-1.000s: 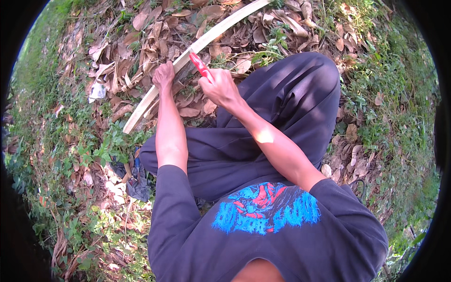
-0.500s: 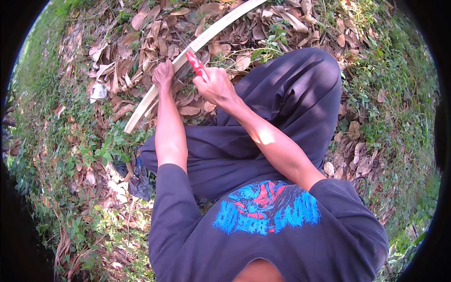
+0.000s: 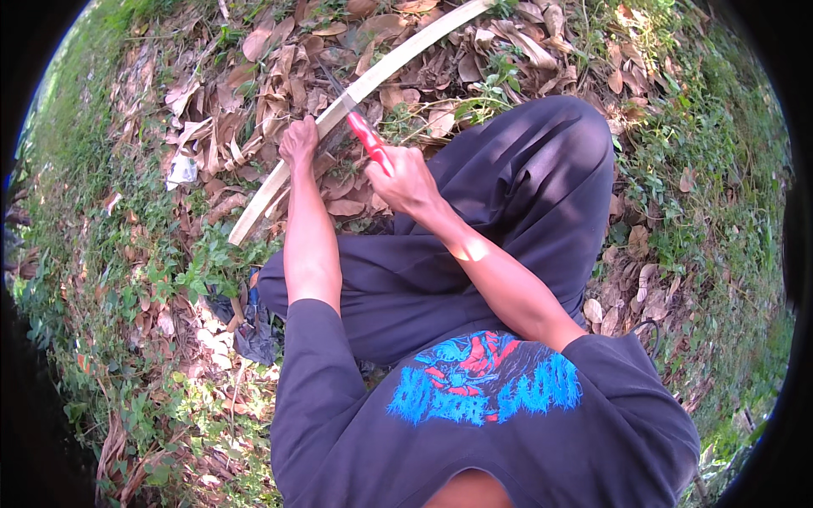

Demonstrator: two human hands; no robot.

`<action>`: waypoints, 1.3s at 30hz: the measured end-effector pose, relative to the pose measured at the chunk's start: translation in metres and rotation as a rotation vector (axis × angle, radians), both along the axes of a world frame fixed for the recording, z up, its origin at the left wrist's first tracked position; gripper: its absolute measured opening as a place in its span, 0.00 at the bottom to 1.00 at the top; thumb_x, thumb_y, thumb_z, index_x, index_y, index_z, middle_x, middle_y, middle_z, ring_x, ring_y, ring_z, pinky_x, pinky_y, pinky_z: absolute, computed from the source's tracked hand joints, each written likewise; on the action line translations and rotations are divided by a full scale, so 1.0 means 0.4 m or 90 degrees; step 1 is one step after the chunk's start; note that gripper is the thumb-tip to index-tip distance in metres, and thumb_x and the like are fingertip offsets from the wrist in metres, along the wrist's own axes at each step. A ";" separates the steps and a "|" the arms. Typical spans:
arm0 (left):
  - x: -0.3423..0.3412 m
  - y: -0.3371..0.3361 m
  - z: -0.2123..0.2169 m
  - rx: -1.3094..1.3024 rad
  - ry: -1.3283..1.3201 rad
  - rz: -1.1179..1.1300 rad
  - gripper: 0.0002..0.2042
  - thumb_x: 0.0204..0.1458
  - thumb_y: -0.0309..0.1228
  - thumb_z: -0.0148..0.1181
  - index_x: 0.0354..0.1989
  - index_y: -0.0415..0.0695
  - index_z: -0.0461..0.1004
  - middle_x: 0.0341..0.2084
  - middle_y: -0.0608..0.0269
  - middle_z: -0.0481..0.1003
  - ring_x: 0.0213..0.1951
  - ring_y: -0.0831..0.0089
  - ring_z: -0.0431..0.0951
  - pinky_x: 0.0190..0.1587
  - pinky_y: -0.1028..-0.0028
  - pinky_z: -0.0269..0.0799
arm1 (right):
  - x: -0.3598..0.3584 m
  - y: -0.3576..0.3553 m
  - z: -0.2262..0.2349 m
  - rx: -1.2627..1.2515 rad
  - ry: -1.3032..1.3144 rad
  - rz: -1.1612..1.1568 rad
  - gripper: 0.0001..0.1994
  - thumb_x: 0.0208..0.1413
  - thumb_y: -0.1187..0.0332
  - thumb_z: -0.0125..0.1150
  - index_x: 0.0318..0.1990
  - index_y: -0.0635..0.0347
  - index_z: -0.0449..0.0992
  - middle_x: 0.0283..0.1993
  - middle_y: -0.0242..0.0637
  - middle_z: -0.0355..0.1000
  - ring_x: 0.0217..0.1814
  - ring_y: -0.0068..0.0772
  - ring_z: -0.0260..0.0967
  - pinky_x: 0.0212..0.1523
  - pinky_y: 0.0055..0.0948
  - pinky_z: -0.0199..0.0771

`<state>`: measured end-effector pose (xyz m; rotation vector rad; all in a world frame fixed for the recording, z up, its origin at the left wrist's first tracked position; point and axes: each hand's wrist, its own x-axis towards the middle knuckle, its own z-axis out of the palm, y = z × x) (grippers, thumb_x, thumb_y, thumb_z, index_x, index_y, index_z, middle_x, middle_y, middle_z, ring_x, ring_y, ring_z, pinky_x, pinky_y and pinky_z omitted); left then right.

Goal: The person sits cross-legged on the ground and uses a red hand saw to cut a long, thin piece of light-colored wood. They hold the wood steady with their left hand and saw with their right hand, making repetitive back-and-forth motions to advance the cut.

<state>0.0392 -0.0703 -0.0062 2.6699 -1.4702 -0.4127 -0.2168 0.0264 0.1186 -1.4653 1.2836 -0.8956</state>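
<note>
The left hand [image 3: 298,140] reaches straight out to the far side, arm extended, fingers curled tight around a long pale bamboo strip [image 3: 373,80] that runs from near left to far right over the dry leaves [image 3: 254,76]. Just right of it, the right hand [image 3: 406,179], elbow bent over the raised knee [image 3: 550,161], grips a red-handled knife [image 3: 366,134], whose blade lies against the strip beside the left fist.
</note>
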 end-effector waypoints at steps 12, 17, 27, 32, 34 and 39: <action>0.006 -0.024 -0.003 0.006 0.012 0.023 0.30 0.56 0.52 0.38 0.43 0.39 0.80 0.45 0.39 0.77 0.51 0.43 0.76 0.54 0.53 0.68 | 0.030 -0.042 0.023 -0.033 -0.016 -0.015 0.13 0.50 0.68 0.51 0.22 0.72 0.66 0.19 0.56 0.64 0.19 0.57 0.63 0.25 0.43 0.64; 0.061 -0.001 -0.041 0.001 0.013 0.007 0.29 0.57 0.51 0.39 0.41 0.39 0.81 0.43 0.39 0.77 0.49 0.42 0.76 0.54 0.53 0.69 | -0.073 0.127 0.107 0.053 -0.069 0.060 0.08 0.48 0.72 0.52 0.27 0.70 0.72 0.19 0.58 0.66 0.23 0.58 0.72 0.27 0.45 0.70; 0.031 0.013 -0.049 -0.152 0.023 0.017 0.22 0.53 0.46 0.45 0.30 0.43 0.82 0.33 0.47 0.81 0.37 0.50 0.82 0.41 0.56 0.75 | -0.007 0.051 -0.017 0.017 0.000 0.058 0.13 0.55 0.68 0.49 0.20 0.64 0.66 0.15 0.29 0.61 0.15 0.20 0.56 0.18 0.26 0.55; 0.016 -0.005 -0.028 -0.116 0.065 0.024 0.18 0.50 0.43 0.47 0.24 0.46 0.83 0.28 0.49 0.81 0.32 0.57 0.83 0.34 0.61 0.75 | -0.058 0.185 -0.021 0.139 -0.189 0.004 0.09 0.55 0.71 0.47 0.23 0.60 0.65 0.15 0.23 0.56 0.12 0.12 0.48 0.14 0.17 0.45; 0.016 0.000 -0.048 -0.150 0.054 0.025 0.18 0.49 0.42 0.47 0.23 0.46 0.82 0.28 0.49 0.81 0.30 0.58 0.82 0.34 0.61 0.75 | -0.024 0.155 0.040 0.214 -0.244 -0.001 0.10 0.55 0.71 0.47 0.22 0.60 0.65 0.14 0.23 0.54 0.11 0.12 0.46 0.13 0.18 0.44; 0.031 -0.004 -0.065 -0.142 0.099 0.040 0.17 0.49 0.39 0.47 0.20 0.47 0.81 0.23 0.51 0.81 0.25 0.61 0.81 0.28 0.62 0.73 | 0.018 0.120 0.111 0.239 -0.263 0.000 0.11 0.58 0.71 0.48 0.23 0.61 0.65 0.15 0.23 0.55 0.11 0.13 0.48 0.13 0.19 0.47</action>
